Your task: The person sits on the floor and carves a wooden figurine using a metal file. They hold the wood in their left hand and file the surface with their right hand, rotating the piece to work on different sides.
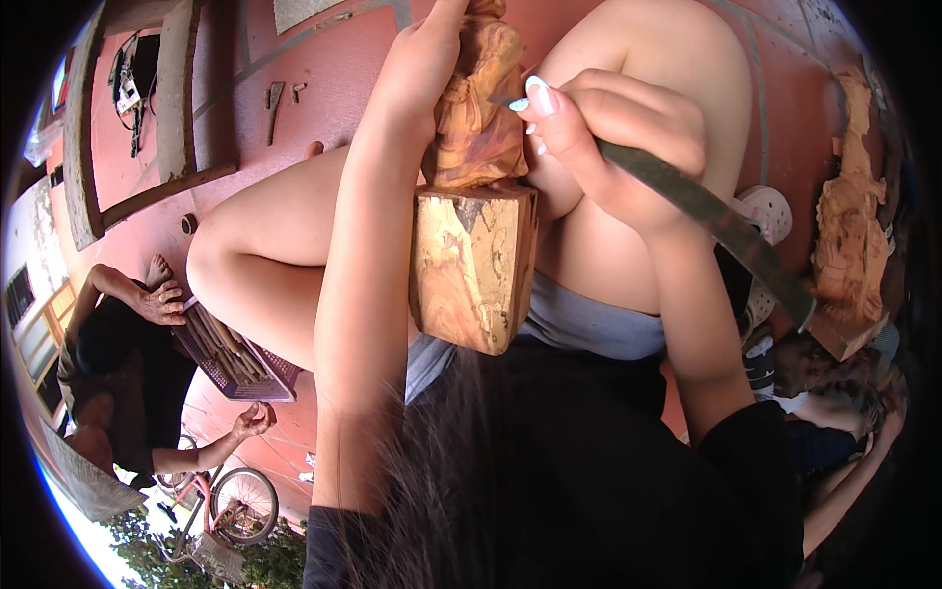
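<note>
A carved wooden figure (479, 118) with folds and dark streaks stands between my bare legs, on an uncarved block base (471, 265) with pale, flaking sides. My left hand (432, 49) is closed around the figure's upper part, its fingertips cut off by the upper edge of the head view. In my right hand (618, 128) is a carving knife (711, 216), a long, dark, flat metal strip. Its narrow tip lies beside the carving's right side, by my thumb; whether it touches the wood I cannot tell. The strip's other end slants down to the right past my wrist.
At left, a co-worker sits by a purple plastic basket (280, 383) of long-handled tools. A wooden frame (177, 98) and a small hammer-like tool (274, 110) lie on red tiles. Another carving (852, 216), white clogs (765, 211) and a second person are at right. A bicycle (243, 506) stands lower left.
</note>
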`<state>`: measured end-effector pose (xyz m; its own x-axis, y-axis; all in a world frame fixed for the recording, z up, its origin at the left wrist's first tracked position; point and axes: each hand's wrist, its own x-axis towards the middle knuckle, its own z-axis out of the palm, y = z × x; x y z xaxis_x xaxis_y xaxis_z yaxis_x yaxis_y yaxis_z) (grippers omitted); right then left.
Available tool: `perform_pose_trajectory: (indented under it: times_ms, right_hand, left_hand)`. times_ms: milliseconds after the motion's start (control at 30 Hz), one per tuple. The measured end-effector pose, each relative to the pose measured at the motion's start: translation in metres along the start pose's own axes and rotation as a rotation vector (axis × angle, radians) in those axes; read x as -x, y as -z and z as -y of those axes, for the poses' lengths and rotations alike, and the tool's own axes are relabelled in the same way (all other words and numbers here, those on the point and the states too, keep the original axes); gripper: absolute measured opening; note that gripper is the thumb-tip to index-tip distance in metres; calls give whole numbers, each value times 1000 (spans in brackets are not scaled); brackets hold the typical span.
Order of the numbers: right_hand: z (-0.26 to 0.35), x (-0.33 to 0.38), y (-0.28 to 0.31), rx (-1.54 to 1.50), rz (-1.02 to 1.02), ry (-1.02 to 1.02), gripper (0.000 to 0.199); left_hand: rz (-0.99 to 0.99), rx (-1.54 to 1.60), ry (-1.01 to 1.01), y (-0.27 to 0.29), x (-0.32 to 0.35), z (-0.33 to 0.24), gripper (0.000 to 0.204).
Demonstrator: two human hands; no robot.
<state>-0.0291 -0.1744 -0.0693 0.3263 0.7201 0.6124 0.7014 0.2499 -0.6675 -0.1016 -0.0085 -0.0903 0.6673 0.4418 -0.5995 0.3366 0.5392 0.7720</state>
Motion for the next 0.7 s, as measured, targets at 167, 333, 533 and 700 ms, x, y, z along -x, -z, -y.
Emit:
perform_pose_trajectory:
  times_ms: [167,333,533,700]
  right_hand:
    - [-1,1,2,-26,-27,-116,19]
    - [-4,0,-12,-113,-120,-128,29]
    - [-3,5,-7,-75,-83,-172,31]
    - [-2,-2,-2,-4,-1,-113,23]
  left_hand:
    - [17,22,-55,-3,1,1,58]
    - [1,65,-32,-9,7,-2,58]
    - [23,-2,22,-5,8,-5,59]
    - [-25,78,-2,-5,0,1,59]
